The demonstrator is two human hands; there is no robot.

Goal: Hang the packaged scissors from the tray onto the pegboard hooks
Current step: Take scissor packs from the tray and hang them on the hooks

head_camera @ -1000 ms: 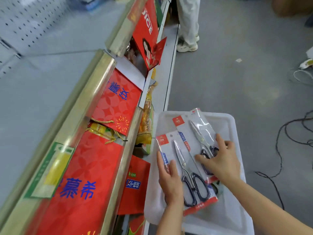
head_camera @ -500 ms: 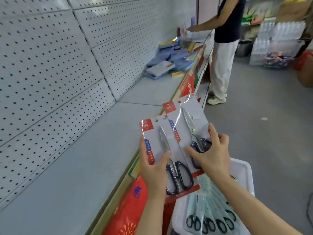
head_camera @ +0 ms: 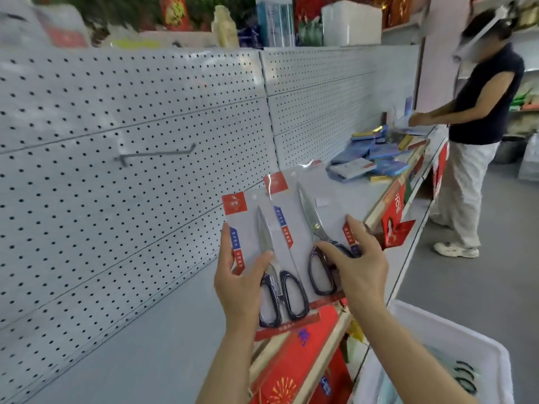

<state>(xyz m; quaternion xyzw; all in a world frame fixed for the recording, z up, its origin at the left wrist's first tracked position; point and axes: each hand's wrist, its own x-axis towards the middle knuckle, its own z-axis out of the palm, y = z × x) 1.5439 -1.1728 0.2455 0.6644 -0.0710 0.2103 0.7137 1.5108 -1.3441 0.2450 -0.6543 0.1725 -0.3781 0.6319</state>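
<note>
Two packs of black-handled scissors are held up over the shelf. My left hand [head_camera: 237,279] grips the nearer scissors pack [head_camera: 264,255] by its left edge, thumb on the blades. My right hand [head_camera: 354,263] holds the second scissors pack [head_camera: 306,225], slightly higher and to the right, fingers over its handles. A single metal hook [head_camera: 159,154] sticks out of the grey pegboard [head_camera: 87,199] up and to the left of the packs, bare. The white tray [head_camera: 437,342] sits at the bottom right with more scissors packs [head_camera: 463,374] lying in it.
A grey shelf [head_camera: 140,330] runs below the pegboard. Blue boxes [head_camera: 376,158] are piled further along it. Another person [head_camera: 472,135] stands at the shelf on the right. Red gift bags [head_camera: 294,371] fill the lower shelf beside the tray.
Both hands lifted the two packs out of the tray and up in front of the pegboard. The view rose from the tray to the pegboard, and the hook came into sight.
</note>
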